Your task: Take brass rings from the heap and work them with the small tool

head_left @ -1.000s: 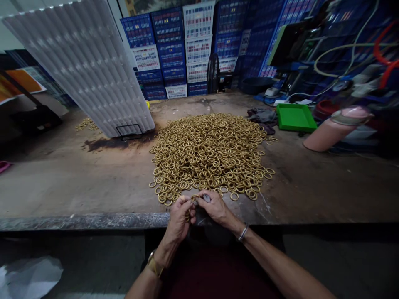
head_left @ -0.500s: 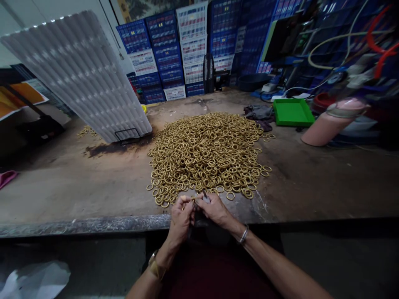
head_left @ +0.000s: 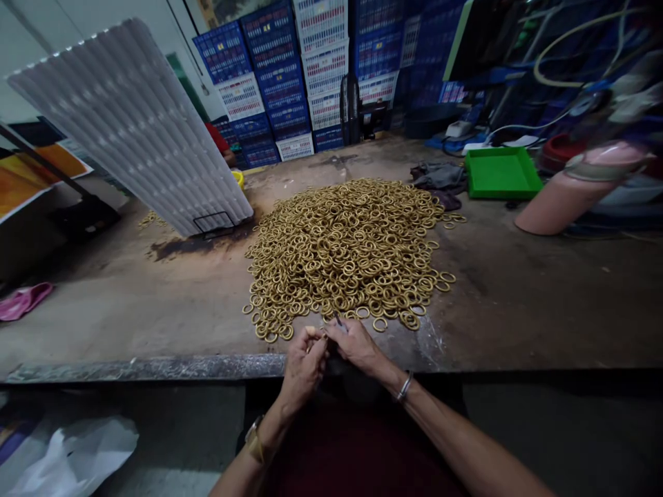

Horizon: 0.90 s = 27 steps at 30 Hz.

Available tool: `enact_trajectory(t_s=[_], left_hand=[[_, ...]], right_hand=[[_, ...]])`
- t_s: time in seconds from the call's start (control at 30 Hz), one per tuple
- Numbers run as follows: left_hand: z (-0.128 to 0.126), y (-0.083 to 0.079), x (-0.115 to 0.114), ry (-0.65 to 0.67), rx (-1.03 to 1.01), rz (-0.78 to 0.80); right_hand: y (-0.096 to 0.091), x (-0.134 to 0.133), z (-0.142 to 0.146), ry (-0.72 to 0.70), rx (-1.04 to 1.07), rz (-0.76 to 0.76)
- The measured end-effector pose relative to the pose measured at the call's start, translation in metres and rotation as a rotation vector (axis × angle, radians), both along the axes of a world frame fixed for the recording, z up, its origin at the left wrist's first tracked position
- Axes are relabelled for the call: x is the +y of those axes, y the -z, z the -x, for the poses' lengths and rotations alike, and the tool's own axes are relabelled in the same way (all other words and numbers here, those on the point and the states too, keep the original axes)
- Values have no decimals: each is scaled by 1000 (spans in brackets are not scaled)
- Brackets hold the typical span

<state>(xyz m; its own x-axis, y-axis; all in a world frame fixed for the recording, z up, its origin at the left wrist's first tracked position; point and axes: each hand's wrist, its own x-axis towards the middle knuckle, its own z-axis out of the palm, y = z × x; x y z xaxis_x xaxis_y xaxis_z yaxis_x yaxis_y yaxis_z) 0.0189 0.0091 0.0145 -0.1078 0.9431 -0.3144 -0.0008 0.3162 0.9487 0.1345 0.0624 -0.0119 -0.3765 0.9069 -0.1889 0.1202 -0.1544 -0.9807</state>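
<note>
A big heap of brass rings (head_left: 348, 248) lies in the middle of the worn workbench (head_left: 129, 310). Both my hands meet at the bench's near edge, just below the heap. My left hand (head_left: 304, 364) is closed, fingers pinched round brass rings. My right hand (head_left: 356, 344) is closed too, gripping a small dark tool whose tip pokes up toward the heap; the fingertips of both hands touch. A watch sits on my left wrist, a bangle on my right.
A white ribbed panel (head_left: 135, 124) leans at the back left, with a few loose rings (head_left: 151, 219) beside it. A green tray (head_left: 501, 172), a dark cloth (head_left: 438, 177) and a pink cylinder (head_left: 574, 186) lie at the right. Stacked blue and white crates (head_left: 311, 76) fill the back.
My hands stay pinched together at the bench edge, working on rings. The view has tilted slightly left and nearer; the heap has not moved.
</note>
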Motion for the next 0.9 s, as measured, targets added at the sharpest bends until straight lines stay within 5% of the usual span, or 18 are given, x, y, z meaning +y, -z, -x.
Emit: enact_trajectory(t_s=[0.37,0.5,0.63,0.9], left_hand=[[-2,3,-2,-4,-124,-2],[-5,-1,-1,-33,-59,-49],[-5,3,-1,-30,-14,-116],[-1,18,-2,-15,51,-249]], right_hand=[[3,2,-6,-16,35,30],[3,0,-12,44,-167,-242],[3,-8,-17,-107,-315,-473],[1,-12,-17,-221,-482,-590]])
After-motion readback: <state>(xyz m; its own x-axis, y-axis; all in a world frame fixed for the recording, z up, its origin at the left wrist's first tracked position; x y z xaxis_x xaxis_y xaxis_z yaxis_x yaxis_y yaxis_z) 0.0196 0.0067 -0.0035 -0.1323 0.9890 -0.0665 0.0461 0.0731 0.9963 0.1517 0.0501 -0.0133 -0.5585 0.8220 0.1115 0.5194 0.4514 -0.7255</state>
